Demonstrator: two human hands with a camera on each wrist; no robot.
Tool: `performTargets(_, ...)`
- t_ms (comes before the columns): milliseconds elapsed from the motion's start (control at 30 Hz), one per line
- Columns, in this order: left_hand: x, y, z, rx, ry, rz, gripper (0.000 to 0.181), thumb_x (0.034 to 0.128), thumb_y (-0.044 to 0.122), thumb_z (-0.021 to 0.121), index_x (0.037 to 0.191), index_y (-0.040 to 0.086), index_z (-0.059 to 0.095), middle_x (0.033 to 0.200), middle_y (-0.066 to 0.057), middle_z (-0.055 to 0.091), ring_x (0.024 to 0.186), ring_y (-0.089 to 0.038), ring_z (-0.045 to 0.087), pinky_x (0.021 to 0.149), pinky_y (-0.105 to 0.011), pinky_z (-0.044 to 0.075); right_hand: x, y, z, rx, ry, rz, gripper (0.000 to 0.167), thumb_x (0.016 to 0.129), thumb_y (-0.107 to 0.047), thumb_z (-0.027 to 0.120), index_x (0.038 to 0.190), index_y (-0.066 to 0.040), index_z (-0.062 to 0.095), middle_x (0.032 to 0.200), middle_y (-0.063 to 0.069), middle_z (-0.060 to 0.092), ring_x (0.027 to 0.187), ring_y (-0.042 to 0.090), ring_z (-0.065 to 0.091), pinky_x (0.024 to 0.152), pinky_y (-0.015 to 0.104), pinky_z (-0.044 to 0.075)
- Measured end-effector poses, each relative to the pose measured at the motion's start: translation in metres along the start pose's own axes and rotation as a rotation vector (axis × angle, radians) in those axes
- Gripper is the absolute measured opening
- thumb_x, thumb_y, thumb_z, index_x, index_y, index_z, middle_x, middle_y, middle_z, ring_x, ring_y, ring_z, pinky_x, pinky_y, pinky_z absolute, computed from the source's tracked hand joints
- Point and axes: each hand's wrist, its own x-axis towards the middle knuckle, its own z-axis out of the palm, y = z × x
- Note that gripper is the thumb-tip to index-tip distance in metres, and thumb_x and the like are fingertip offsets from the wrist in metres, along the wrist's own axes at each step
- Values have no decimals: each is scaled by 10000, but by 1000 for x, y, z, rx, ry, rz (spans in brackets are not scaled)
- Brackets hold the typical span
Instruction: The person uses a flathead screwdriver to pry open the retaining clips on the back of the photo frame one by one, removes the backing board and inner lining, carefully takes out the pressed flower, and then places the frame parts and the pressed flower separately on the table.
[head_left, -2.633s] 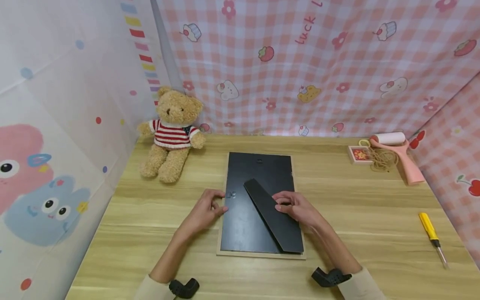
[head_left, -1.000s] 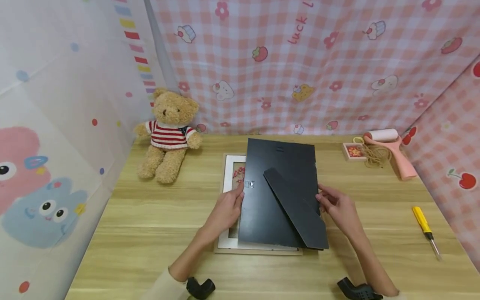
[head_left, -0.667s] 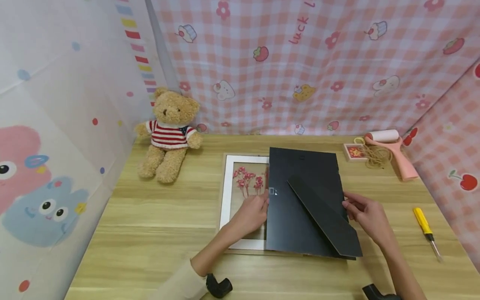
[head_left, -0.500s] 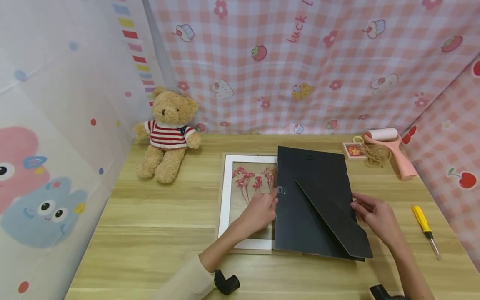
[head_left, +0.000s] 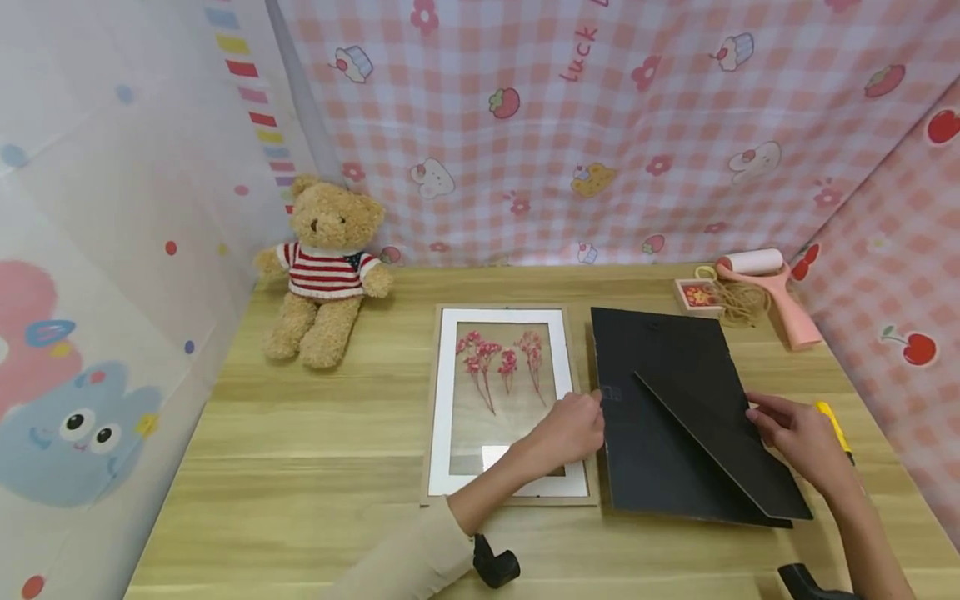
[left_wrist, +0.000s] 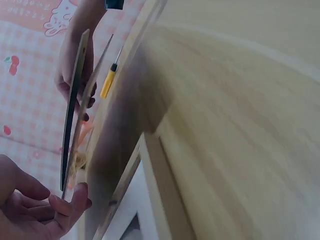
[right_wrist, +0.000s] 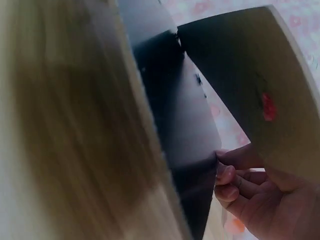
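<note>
A black backing board [head_left: 637,450] with a tilted stand flap [head_left: 720,450] is held above the table, right of the picture frame. My left hand [head_left: 573,429] pinches its left edge, and my right hand [head_left: 806,442] pinches its right edge beside the flap. In the left wrist view the board [left_wrist: 75,115] shows edge-on, raised, between the left hand [left_wrist: 40,210] and the right. The right wrist view has the right hand's [right_wrist: 265,195] fingertips on the board edge. The wooden frame [head_left: 433,400] lies flat, its white mat [head_left: 450,383] around pink dried flowers [head_left: 487,358].
A teddy bear [head_left: 326,275] sits at the back left. At the back right are a small box [head_left: 697,296], twine [head_left: 742,304] and a pink-handled roller [head_left: 787,312]. A yellow screwdriver [head_left: 834,423] lies at the right, partly behind the right hand.
Both hands have lifted the backing board off the frame and carried it right. The mat and pink flowers, covered at first, are now uncovered.
</note>
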Motion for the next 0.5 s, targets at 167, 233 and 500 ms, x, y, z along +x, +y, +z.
performTargets(167, 10, 19, 16, -43, -48, -11, 268, 1074, 106, 535, 1233, -2, 721, 906, 5, 663, 526, -61, 522, 466, -191, 450, -4, 25, -11, -49, -8, 15, 327, 1068, -12, 658, 1318, 199, 658, 769, 26, 634, 617, 32, 512, 546, 240, 413)
performTargets(233, 13, 28, 22, -56, -64, -27, 317, 1072, 106, 535, 1312, -10, 706, 934, -1, 690, 524, -61, 526, 463, -189, 454, -5, 35, -16, -50, -22, 24, 321, 1066, -4, 656, 1306, 210, 655, 762, 17, 632, 618, 30, 511, 550, 236, 421)
performTargets(500, 21, 56, 41, -97, -88, -94, 167, 1056, 113, 565, 1119, 59, 711, 1071, -18, 757, 593, -90, 532, 499, -201, 442, -1, 58, -35, -109, -91, 59, 322, 1087, 1, 612, 1302, 241, 622, 691, -1, 559, 589, 49, 468, 537, 241, 389)
